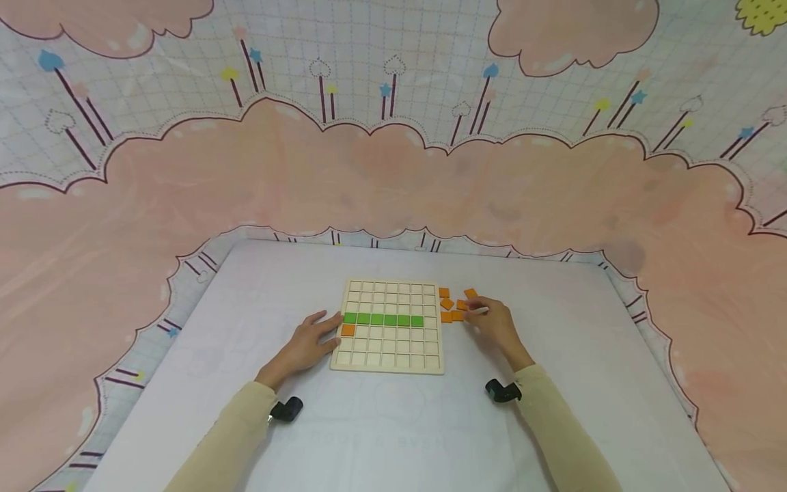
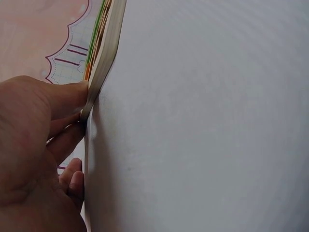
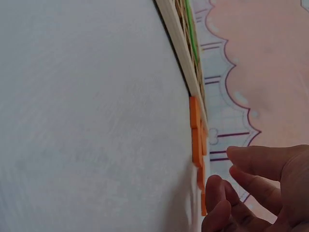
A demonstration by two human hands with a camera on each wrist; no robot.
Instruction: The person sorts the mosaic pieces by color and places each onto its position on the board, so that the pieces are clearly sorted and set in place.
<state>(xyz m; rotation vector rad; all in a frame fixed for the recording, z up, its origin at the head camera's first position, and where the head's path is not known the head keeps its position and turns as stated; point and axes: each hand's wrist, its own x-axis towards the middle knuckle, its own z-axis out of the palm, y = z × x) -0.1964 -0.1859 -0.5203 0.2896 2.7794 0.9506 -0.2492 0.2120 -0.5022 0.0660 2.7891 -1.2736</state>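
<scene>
A pale wooden grid board (image 1: 387,363) lies flat on the white table, with a row of green square tiles (image 1: 377,319) across its middle. Just below the row's left end sits one orange tile (image 1: 348,331). My left hand (image 1: 306,343) touches the board's left edge with extended fingers and thumb; the left wrist view shows the thumb (image 2: 72,96) against that edge. Beside the board's right side lie several loose orange tiles (image 1: 447,304). My right hand (image 1: 494,324) is over the rightmost ones, partly covering them. In the right wrist view its fingers (image 3: 256,188) are bent and apart, with nothing visible between them.
White cloth covers the table (image 1: 393,430). Behind and around it hangs a patterned pink curtain (image 1: 393,181). A small black device is worn at each wrist, the left one (image 1: 287,410) and the right one (image 1: 503,391), both near the tabletop.
</scene>
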